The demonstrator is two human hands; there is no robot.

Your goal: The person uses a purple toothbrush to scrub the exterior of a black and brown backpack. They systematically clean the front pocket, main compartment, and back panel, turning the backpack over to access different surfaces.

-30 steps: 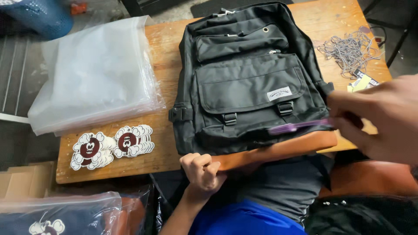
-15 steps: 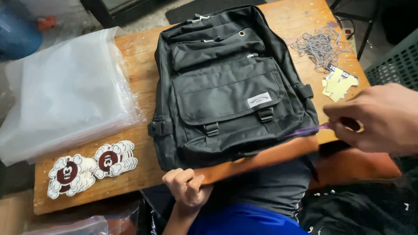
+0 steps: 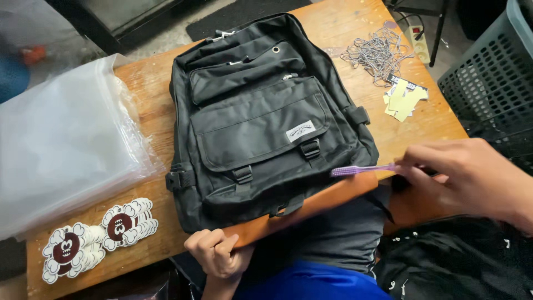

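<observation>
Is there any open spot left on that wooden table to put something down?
Bare wood shows on the table right of the backpack, below the yellow tags, and between the plastic bags and backpack. The stickers crowd the near-left corner; grey strings fill the far right.

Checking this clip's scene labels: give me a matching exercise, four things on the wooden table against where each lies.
Things:
1. black backpack
2. purple toothbrush
3. flower-shaped tags
4. clear plastic bags

Places:
A. stacked on the table's left side
B. held in the right hand, bristles at the backpack's lower right corner
C. flat in the middle of the table, its brown base gripped by the left hand
D. two piles at the table's near left corner

Pairs: 1-C, 2-B, 3-D, 4-A
</observation>
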